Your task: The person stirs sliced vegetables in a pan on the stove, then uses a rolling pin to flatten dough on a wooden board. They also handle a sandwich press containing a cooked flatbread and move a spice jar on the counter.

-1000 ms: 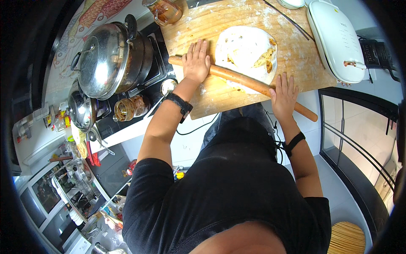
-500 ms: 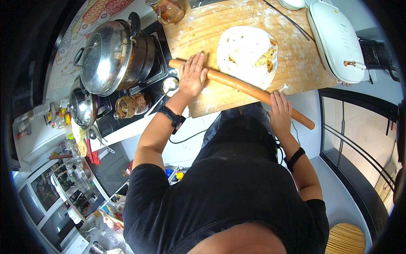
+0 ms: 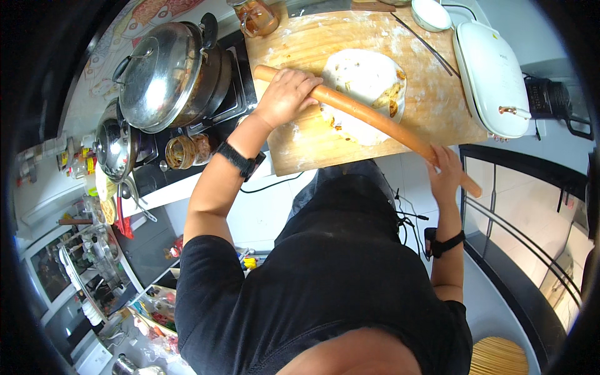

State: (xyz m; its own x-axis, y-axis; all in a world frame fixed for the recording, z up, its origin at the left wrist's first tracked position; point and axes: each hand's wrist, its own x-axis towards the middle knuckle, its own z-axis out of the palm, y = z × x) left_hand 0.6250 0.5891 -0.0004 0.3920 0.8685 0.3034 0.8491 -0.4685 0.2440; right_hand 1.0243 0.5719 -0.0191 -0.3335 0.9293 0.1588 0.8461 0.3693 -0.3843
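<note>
A long wooden rolling pin point(image 3: 369, 117) lies slantwise across a flat white round of dough point(image 3: 369, 72). Brown and yellow filling shows at several spots on the dough, which rests on a floured wooden board point(image 3: 294, 140). My left hand point(image 3: 286, 97) is closed over the pin near its upper left end, fingers bent round it. Toward the lower right end, past the board's near edge, my right hand point(image 3: 445, 174) grips the pin, its fingers curled over the top. Part of the dough is hidden under the pin.
Left of the board stand a large lidded pot point(image 3: 164, 78), a smaller lidded pan point(image 3: 115, 147) and an open glass jar point(image 3: 180, 152). A glass jug point(image 3: 257, 20), dark chopsticks point(image 3: 425, 44) and a white bowl point(image 3: 431, 15) are at the far side. A white electric griddle point(image 3: 497, 81) sits at right.
The rolling pin has moved away from me, farther across the dough. My left hand has gone from flat to bent round the pin; my right hand has slid toward its lower right end.
</note>
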